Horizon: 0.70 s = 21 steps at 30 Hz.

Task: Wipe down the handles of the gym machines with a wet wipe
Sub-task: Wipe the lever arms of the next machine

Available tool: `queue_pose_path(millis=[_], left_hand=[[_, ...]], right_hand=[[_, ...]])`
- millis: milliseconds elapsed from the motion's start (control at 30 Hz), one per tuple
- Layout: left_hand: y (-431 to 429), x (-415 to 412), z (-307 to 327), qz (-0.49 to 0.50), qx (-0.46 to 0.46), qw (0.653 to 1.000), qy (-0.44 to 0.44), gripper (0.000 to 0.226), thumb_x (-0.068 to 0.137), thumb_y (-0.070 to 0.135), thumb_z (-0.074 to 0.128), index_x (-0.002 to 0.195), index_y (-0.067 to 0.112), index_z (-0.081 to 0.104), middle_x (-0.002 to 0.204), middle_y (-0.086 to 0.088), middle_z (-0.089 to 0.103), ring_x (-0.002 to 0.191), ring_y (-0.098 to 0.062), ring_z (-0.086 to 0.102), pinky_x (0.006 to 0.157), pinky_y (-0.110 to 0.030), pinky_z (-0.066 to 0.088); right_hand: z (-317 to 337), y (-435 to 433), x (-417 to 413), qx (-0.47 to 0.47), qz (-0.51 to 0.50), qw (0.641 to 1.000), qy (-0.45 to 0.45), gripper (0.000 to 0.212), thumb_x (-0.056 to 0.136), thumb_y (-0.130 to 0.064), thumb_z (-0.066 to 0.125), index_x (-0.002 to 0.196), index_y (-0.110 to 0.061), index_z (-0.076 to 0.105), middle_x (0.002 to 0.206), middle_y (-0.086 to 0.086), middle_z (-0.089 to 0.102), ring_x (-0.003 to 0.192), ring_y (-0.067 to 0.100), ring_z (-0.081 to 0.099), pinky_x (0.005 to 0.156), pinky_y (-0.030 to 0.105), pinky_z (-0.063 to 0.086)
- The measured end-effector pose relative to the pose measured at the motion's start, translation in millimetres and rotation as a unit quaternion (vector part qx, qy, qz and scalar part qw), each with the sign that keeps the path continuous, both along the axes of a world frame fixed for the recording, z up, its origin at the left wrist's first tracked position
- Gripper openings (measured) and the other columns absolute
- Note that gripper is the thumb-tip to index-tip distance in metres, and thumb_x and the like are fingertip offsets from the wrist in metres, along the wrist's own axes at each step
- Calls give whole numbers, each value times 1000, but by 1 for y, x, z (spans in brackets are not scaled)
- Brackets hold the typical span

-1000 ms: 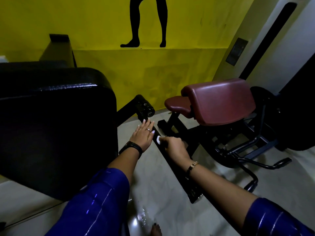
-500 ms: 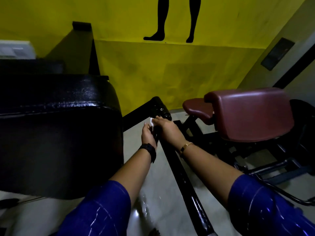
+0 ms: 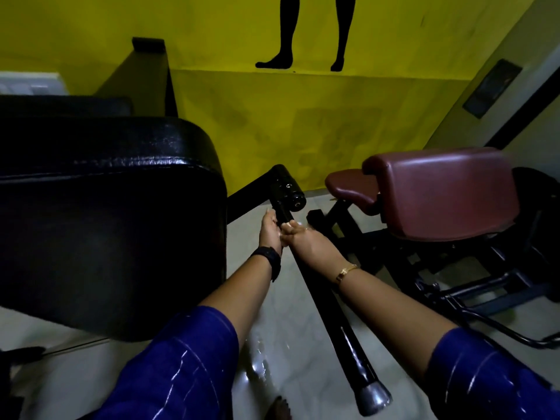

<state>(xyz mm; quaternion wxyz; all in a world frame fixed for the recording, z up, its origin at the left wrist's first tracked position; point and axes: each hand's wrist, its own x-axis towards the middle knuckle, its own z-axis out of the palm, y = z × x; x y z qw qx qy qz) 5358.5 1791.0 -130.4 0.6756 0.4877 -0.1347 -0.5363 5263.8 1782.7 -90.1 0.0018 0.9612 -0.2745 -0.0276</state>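
Observation:
A long black handle bar (image 3: 325, 301) runs from a black pivot cylinder (image 3: 288, 192) down to a grey metal end cap (image 3: 374, 395). My right hand (image 3: 306, 239) grips the bar just below the pivot. A small pale bit of wet wipe (image 3: 287, 227) shows at its fingertips; the rest of the wipe is hidden under the hand. My left hand (image 3: 269, 230), with a black wristband, rests against the bar's left side with its fingers stretched up along it.
A big black padded seat (image 3: 106, 222) fills the left. A maroon padded bench (image 3: 439, 192) on a black frame (image 3: 454, 280) stands to the right. A yellow wall (image 3: 272, 116) is behind, and a glossy pale floor (image 3: 272, 344) lies below the bar.
Both hands have slid up the bar toward the pivot. My left hand has turned from lying flat on the bar to lying along its side. The view has shifted left and closer.

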Motion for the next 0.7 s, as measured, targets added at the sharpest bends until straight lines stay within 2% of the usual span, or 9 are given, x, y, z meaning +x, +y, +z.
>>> queue_pose_path(millis=[33,67,100,133,200,333,467,567,700], left_hand=[[4,-4,1,-16,26,999,-43,39,106,37,25,129,16,50,103,-2,70,87,-3,69,84,-18,47],[9,-6,-1,-42,37,994,-92,42,106,37,28,140,17,44,122,-5,65,106,-10,65,93,-24,44],[17,-8,0,-84,33,986,-142,46,107,34,29,150,19,32,150,-5,42,131,-17,49,101,-26,37],[24,-8,1,-129,34,964,-229,48,108,29,28,154,19,23,162,-2,14,145,-20,27,103,-24,30],[39,-10,0,-191,30,887,-419,47,108,21,24,155,17,20,164,-1,-6,150,-21,2,110,-22,18],[59,-12,0,-255,33,740,-621,48,108,24,21,155,17,19,164,-1,-1,151,-20,-4,119,-37,7],[72,-16,2,-280,38,677,-680,49,108,30,21,155,20,19,164,1,1,150,-16,-3,119,-39,6],[76,-22,10,-295,28,653,-697,49,108,32,21,155,19,22,164,-2,5,151,-17,-2,119,-37,6],[69,-20,24,-345,28,616,-708,49,108,33,20,154,18,24,164,-1,9,150,-15,-2,120,-37,10]], right_hand=[[1,7,-7,6,1,1000,-2,35,95,-4,42,127,-6,56,130,9,49,124,23,42,83,27,33],[1,14,-14,12,-1,1000,-7,37,95,-3,43,130,-7,54,131,8,48,123,23,43,83,28,35],[2,22,-22,17,-8,1000,-12,42,94,-3,45,135,-10,52,134,7,47,122,23,45,83,29,38],[3,29,-29,24,-18,999,-16,45,93,-3,47,137,-12,50,137,6,46,121,23,48,83,31,42],[7,46,-42,34,-47,998,-8,48,93,-3,49,139,-16,48,145,5,41,119,25,52,84,35,49],[17,80,-68,33,-81,996,9,40,99,-14,42,138,-18,48,150,8,36,117,29,56,89,36,48],[27,114,-95,35,-102,993,40,44,101,-13,36,144,-20,39,158,5,23,118,31,55,89,31,41],[30,140,-112,36,-112,991,65,50,97,-6,39,144,-22,37,158,6,20,111,33,58,82,40,46],[32,146,-116,12,-103,992,70,37,94,-2,36,127,-16,48,131,4,43,89,28,62,63,33,38]])
